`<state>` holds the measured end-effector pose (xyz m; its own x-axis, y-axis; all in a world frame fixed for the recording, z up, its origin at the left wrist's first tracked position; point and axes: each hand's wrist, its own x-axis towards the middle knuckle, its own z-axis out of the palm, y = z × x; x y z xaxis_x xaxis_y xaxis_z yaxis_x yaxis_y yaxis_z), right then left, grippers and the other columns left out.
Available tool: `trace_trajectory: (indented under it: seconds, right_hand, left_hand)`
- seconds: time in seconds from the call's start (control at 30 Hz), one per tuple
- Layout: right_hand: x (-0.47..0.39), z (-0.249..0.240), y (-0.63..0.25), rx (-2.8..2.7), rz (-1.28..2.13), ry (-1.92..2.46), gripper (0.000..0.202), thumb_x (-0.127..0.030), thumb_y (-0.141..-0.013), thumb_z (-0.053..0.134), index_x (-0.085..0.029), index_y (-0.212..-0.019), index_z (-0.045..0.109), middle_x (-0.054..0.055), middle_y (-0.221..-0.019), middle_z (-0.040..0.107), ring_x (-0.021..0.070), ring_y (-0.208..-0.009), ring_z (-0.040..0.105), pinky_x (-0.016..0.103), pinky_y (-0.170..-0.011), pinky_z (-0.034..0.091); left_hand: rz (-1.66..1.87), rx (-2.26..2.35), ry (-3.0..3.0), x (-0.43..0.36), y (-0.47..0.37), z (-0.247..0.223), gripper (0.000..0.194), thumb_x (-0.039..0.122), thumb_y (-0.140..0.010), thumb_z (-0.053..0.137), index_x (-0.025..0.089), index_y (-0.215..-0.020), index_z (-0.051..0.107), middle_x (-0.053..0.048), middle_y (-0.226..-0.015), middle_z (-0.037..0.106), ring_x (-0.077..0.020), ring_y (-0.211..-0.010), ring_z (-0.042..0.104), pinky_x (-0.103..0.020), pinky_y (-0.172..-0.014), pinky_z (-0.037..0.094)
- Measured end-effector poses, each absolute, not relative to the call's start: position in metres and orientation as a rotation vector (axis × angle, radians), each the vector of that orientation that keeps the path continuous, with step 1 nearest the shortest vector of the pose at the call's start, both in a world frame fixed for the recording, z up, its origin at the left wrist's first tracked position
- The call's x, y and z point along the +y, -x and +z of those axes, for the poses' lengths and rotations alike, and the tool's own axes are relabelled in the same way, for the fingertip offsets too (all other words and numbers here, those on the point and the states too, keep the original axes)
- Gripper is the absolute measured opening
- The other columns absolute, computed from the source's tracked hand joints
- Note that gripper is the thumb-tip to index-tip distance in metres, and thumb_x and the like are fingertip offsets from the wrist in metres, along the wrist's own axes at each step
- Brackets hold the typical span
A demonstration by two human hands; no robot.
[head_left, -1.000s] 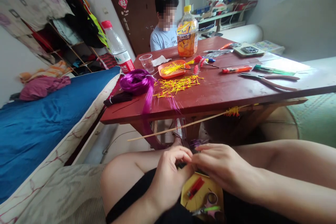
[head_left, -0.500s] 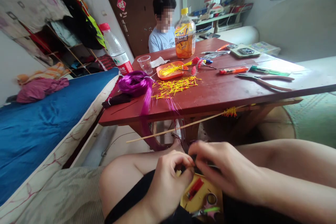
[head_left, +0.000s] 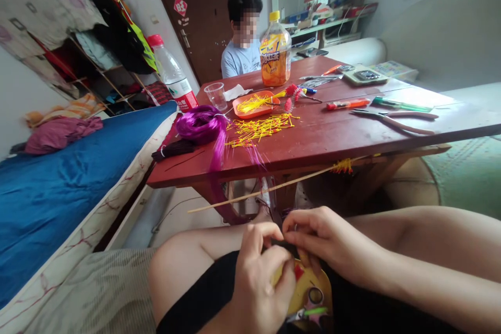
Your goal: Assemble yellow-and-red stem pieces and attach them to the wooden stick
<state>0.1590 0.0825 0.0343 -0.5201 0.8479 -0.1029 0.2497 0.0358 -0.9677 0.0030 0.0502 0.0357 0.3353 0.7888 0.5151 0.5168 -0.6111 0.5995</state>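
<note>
My left hand [head_left: 264,271] is closed above my lap, its fingers curled and the fingertips close to those of my right hand. With thumb and fingers pinched together, my right hand [head_left: 323,235] meets it. Whatever lies between the fingertips is too small and dark to make out. Under both hands a yellow tray [head_left: 323,284] rests on my lap. It holds small scissors [head_left: 313,302] with a green part, and a red object [head_left: 299,270] mostly covered by my left hand.
Ahead stands a red table [head_left: 313,135] bearing purple thread [head_left: 201,121], yellow stamens [head_left: 260,129], an orange dish [head_left: 258,111], pliers [head_left: 395,117] and a tea bottle [head_left: 276,55]. A thin stick [head_left: 254,195] juts out below its edge. A person [head_left: 240,36] sits across.
My left hand has turned and shifted, now covering most of the red object in the tray. My right hand has moved slightly, its fingers still pinched.
</note>
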Motion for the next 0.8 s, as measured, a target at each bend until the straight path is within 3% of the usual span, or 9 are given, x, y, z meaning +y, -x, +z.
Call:
trace_trajectory:
  seconds: [0.13,0.23,0.33,0.4,0.47,0.53,0.67,0.8]
  right_hand:
    - [0.088,0.026,-0.155,-1.440,2.013,0.995,0.033,-0.049,-0.073,0.054,-0.018,-0.064,0.048,-0.005,-0.043,0.051,0.0094,-0.034,0.047,0.019,-0.033,0.037]
    - [0.086,0.031,-0.158,-1.509,1.891,1.057,0.029,-0.045,-0.078,0.049,-0.018,-0.069,0.047,-0.004,-0.045,0.052,0.0096,-0.035,0.048,0.020,-0.035,0.040]
    - [0.080,0.043,-0.168,-2.030,1.173,0.942,0.013,-0.026,-0.084,0.043,-0.018,-0.086,0.052,0.001,-0.059,0.060,0.0130,-0.047,0.056,0.024,-0.048,0.049]
    - [0.075,0.049,-0.174,-2.414,0.528,0.591,0.017,-0.016,-0.083,0.043,-0.016,-0.092,0.057,0.005,-0.065,0.064,0.0158,-0.054,0.059,0.031,-0.064,0.053]
    - [0.073,0.050,-0.178,-2.581,0.024,0.278,0.021,-0.011,-0.082,0.043,-0.014,-0.092,0.061,0.006,-0.062,0.065,0.0171,-0.053,0.060,0.036,-0.077,0.053]
    - [0.072,0.048,-0.180,-2.614,-0.214,0.194,0.023,-0.010,-0.083,0.042,-0.013,-0.093,0.063,0.005,-0.059,0.064,0.0171,-0.052,0.059,0.037,-0.081,0.052]
    - [0.073,0.042,-0.177,-2.562,-0.051,0.307,0.030,-0.011,-0.088,0.032,-0.011,-0.091,0.062,0.008,-0.063,0.065,0.0181,-0.056,0.061,0.035,-0.080,0.051]
    - [0.073,0.039,-0.170,-2.329,0.624,0.778,0.031,-0.018,-0.091,0.029,-0.018,-0.077,0.057,0.003,-0.060,0.059,0.0133,-0.052,0.055,0.023,-0.054,0.047]
  left_hand:
    - [1.217,0.852,-2.898,0.051,0.005,0.027,0.016,0.004,-0.078,0.047,0.013,-0.078,0.061,-0.006,-0.084,0.067,-0.0157,-0.072,0.054,-0.030,-0.067,0.038]
    - [1.165,0.903,-2.691,0.055,0.003,0.030,0.017,0.005,-0.077,0.047,0.015,-0.070,0.060,-0.004,-0.075,0.068,-0.0150,-0.066,0.053,-0.030,-0.064,0.035]
    - [0.857,1.166,-1.728,0.058,-0.002,0.039,0.012,0.011,-0.070,0.054,0.016,-0.060,0.058,-0.002,-0.065,0.063,-0.0137,-0.060,0.052,-0.027,-0.058,0.036]
    - [0.684,1.171,-1.049,0.059,-0.003,0.042,0.005,0.014,-0.062,0.059,0.015,-0.058,0.057,0.000,-0.057,0.058,-0.0108,-0.052,0.048,-0.023,-0.051,0.034]
    - [0.637,1.108,-0.657,0.059,-0.004,0.042,0.007,0.015,-0.055,0.063,0.014,-0.055,0.056,0.003,-0.050,0.052,-0.0074,-0.045,0.042,-0.020,-0.047,0.031]
    - [0.661,1.075,-0.508,0.059,-0.003,0.039,0.011,0.014,-0.051,0.066,0.013,-0.052,0.055,0.004,-0.046,0.048,-0.0058,-0.044,0.040,-0.018,-0.048,0.031]
    - [0.677,1.068,-0.527,0.058,-0.004,0.035,0.012,0.017,-0.052,0.068,0.013,-0.056,0.057,0.003,-0.051,0.051,-0.0072,-0.049,0.044,-0.019,-0.051,0.035]
    - [0.804,1.131,-1.255,0.054,-0.007,0.041,0.010,0.017,-0.066,0.062,0.015,-0.057,0.059,-0.004,-0.075,0.057,-0.0153,-0.070,0.053,-0.027,-0.065,0.042]
